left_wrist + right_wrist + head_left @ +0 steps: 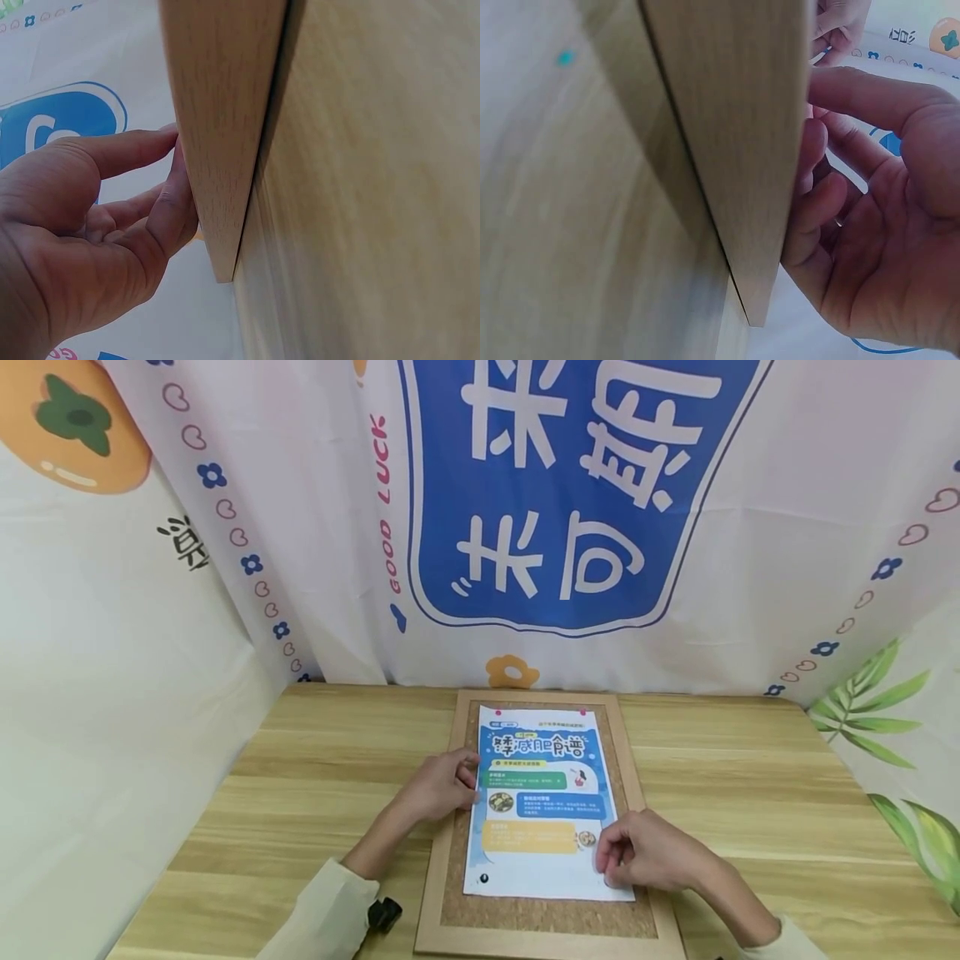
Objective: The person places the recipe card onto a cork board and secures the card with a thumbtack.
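A printed paper sheet [543, 877], blue and white with colored text boxes, lies on a wood-framed corkboard [547, 917]. Two small pink pins [582, 712] show at its top corners, and a small round black spot [483, 878] marks its lower left. My left hand [442, 787] pinches the sheet's left edge about midway, thumb and forefinger together. At the lower right edge, my right hand [651, 852] pinches the paper with curled fingers. In both wrist views the board's frame [225, 135] hides what lies between the fingertips.
The corkboard rests on a wood-grain table [337, 760]. Behind the table hangs a white cloth [337, 635] with a blue printed panel, and more printed cloth borders the sides. A black strap piece [385, 914] is near the left sleeve.
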`<state>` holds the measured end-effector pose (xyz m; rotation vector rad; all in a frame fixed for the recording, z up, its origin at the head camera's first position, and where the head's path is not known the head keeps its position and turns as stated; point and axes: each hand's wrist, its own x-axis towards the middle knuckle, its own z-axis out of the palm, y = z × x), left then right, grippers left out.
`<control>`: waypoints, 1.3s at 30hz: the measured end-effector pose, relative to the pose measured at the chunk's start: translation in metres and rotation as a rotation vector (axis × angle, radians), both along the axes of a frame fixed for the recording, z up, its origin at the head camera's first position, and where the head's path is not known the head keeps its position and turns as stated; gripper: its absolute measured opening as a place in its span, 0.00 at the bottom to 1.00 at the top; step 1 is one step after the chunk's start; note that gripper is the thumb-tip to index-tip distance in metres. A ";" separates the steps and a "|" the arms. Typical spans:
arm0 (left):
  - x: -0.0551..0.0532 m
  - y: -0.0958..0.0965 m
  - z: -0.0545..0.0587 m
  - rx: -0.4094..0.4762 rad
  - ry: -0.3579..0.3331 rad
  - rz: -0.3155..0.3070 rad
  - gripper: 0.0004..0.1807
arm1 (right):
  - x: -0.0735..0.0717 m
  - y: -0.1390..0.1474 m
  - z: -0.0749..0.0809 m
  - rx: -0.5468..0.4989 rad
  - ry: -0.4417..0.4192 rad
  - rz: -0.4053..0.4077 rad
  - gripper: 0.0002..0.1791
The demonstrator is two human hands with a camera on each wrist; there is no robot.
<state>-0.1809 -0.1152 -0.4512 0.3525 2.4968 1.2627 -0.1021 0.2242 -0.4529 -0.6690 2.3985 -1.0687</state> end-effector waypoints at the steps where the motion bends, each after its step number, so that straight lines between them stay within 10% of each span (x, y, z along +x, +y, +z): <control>1: 0.000 0.000 0.000 0.001 0.002 0.000 0.30 | 0.000 0.000 0.000 -0.001 0.003 0.000 0.11; 39: 0.001 -0.005 -0.001 0.020 0.003 -0.032 0.30 | 0.001 0.003 0.001 -0.014 -0.012 0.040 0.07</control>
